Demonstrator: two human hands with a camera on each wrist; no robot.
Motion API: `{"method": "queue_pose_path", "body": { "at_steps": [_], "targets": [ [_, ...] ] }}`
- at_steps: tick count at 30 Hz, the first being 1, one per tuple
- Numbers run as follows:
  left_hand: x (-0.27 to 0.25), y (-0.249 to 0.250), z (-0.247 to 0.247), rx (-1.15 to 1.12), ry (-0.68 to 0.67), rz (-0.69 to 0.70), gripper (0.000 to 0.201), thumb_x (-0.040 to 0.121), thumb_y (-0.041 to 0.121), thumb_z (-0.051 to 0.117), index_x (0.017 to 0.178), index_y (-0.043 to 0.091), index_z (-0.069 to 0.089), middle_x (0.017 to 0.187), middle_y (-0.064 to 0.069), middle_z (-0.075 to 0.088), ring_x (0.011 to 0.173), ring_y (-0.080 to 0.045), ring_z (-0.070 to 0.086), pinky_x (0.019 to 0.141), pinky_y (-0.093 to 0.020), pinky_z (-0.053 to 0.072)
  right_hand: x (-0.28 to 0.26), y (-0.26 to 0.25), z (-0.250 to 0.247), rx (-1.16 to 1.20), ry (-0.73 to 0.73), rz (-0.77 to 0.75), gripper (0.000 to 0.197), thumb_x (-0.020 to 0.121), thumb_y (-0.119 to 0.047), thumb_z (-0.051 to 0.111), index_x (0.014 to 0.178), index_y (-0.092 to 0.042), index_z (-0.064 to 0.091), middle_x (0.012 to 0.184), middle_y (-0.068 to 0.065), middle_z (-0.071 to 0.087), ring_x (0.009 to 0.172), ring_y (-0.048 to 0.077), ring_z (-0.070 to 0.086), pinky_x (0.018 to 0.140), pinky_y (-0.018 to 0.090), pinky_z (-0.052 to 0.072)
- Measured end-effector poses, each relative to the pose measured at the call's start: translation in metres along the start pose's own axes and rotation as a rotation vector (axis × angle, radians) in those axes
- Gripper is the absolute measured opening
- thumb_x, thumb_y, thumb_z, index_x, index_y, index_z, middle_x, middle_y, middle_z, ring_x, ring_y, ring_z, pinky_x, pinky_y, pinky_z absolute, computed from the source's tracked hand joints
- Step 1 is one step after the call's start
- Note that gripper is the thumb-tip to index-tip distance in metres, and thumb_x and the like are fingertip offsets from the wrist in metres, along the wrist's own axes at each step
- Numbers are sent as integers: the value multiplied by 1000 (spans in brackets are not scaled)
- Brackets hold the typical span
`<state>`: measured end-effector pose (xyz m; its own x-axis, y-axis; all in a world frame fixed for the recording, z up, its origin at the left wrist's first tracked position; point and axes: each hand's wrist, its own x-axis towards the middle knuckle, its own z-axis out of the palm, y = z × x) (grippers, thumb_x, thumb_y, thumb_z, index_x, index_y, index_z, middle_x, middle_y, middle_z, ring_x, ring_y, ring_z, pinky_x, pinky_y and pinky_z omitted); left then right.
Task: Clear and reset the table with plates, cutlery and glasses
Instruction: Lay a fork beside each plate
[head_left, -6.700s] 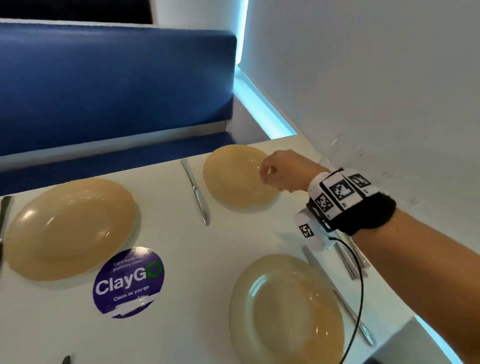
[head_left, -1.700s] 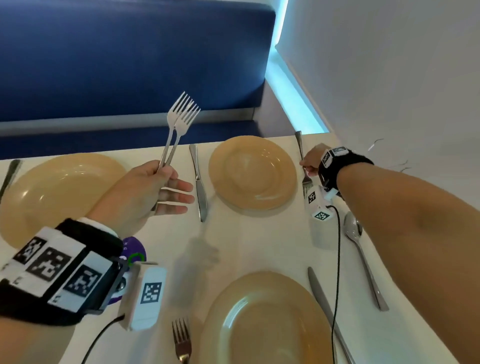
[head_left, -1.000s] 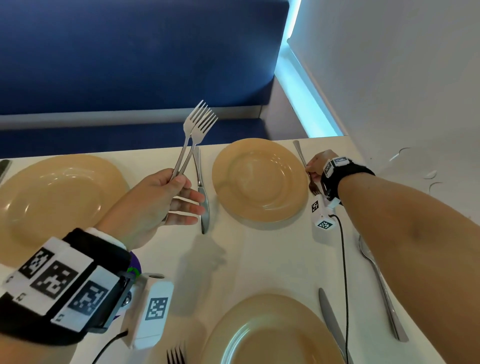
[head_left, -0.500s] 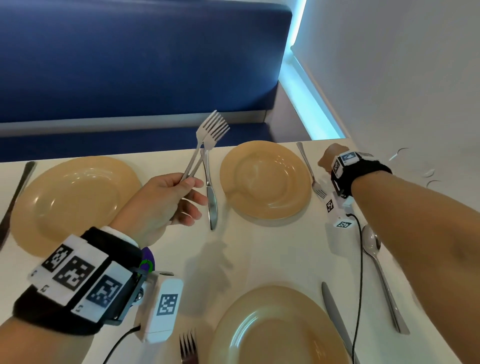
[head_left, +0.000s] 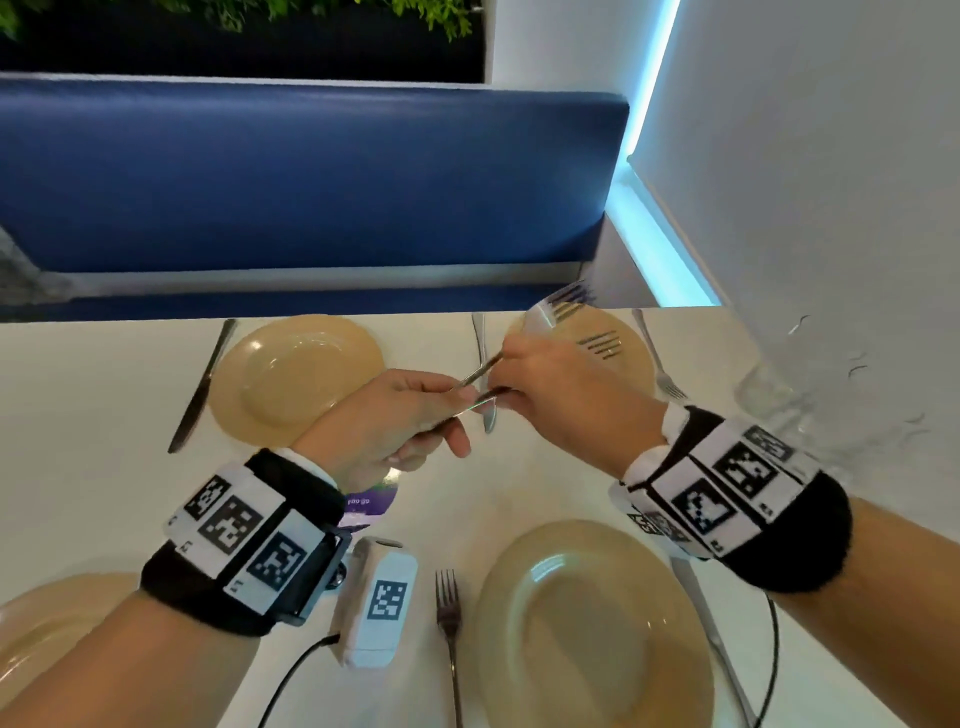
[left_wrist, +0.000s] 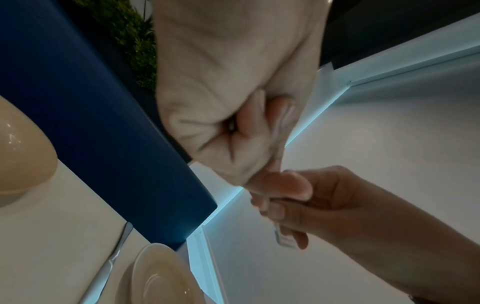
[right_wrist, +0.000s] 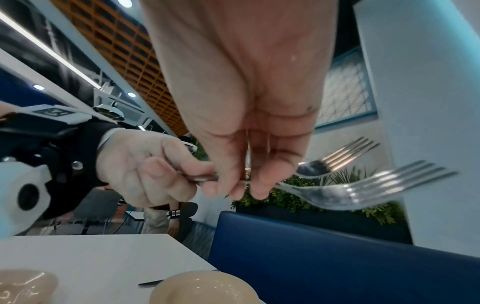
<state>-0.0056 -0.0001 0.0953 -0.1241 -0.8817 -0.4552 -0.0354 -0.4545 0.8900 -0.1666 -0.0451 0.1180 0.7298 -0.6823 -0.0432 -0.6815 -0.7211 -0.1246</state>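
Two steel forks are held in the air above the far right beige plate (head_left: 631, 340). In the head view their tines show at fork (head_left: 567, 300) and fork (head_left: 601, 345). My left hand (head_left: 457, 410) grips the handles from the left. My right hand (head_left: 506, 395) has come up against it and pinches one fork's shaft. In the right wrist view that fork (right_wrist: 384, 185) sticks out past my right fingertips, and the second fork (right_wrist: 342, 154) lies behind it. The left wrist view shows my right fingers (left_wrist: 283, 205) curled round a handle end.
On the white table (head_left: 78, 415) are a far left plate (head_left: 296, 379) with a knife (head_left: 200, 389), a near right plate (head_left: 587, 623) with a fork (head_left: 449, 623), a knife (head_left: 483, 338) and a laid fork (head_left: 655, 361). A clear glass (head_left: 769, 395) stands by the wall.
My right hand let go of the fork laid right of the far plate and crossed left to my left hand. It now pinches one of the two forks held there.
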Motion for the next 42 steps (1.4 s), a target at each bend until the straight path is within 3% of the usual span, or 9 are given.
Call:
{"method": "queue_pose_path", "body": {
  "at_steps": [4,8,11,18,23,26,32,37,42],
  "targets": [
    [-26,4,-22,35,-11,13,24,95,19,47,90,5,66,62,-12,66,32,-7,29,37,-19,21,-16,-36,-22,25,-201,100,18,91,-27,58,100,-17,68,88,0,63,81,15,57,70,20,37],
    [-42,4,-63,-34,103,24,24,96,20,46,89,9,66,73,-6,66,59,-15,50,52,-21,40,-25,-72,-37,383,-384,200,16,87,-21,64,75,-11,63,55,-5,58,45,8,54,50,17,46],
    [-55,-3,-101,-39,171,31,25,98,23,43,93,10,64,75,-4,61,54,-9,48,50,-19,38,-8,-94,-27,658,-311,316,17,87,-14,64,71,-10,61,52,-2,59,35,3,51,44,13,45],
    [-75,-38,-167,31,207,-1,26,99,22,42,99,8,64,69,1,48,57,-10,41,50,-20,37,51,-115,45,880,-29,690,22,89,-8,61,67,-8,55,61,7,58,45,12,50,40,16,44],
    [-43,-50,-149,-71,160,-60,23,100,12,37,108,4,58,67,-1,39,58,-11,37,50,-19,39,5,-103,65,758,-77,820,24,88,-8,61,65,-6,56,56,6,57,43,13,50,42,18,41],
    [-9,-56,-125,-222,161,-98,23,101,9,33,95,5,55,67,-3,39,57,-13,41,46,-20,45,-29,-88,63,764,-50,886,20,87,-6,62,67,-3,60,54,7,58,42,13,50,43,19,41],
    [54,-61,-89,-417,207,-233,26,99,3,35,77,3,49,65,-4,33,54,-14,33,33,-15,37,-47,-42,66,881,100,961,19,87,-2,61,68,-4,60,58,10,58,38,10,49,41,19,42],
    [86,-61,-71,-466,336,-260,23,96,2,45,74,4,51,65,-5,36,56,-14,36,56,-24,44,-36,-13,72,960,85,914,18,89,-3,59,71,-4,60,60,9,57,42,11,49,40,18,41],
    [99,-65,-63,-472,413,-244,22,96,1,41,79,5,55,66,-4,37,56,-13,37,58,-23,44,5,11,75,1031,-7,900,13,93,-3,52,81,-1,57,63,10,52,48,14,45,39,15,42]
  ]
}}
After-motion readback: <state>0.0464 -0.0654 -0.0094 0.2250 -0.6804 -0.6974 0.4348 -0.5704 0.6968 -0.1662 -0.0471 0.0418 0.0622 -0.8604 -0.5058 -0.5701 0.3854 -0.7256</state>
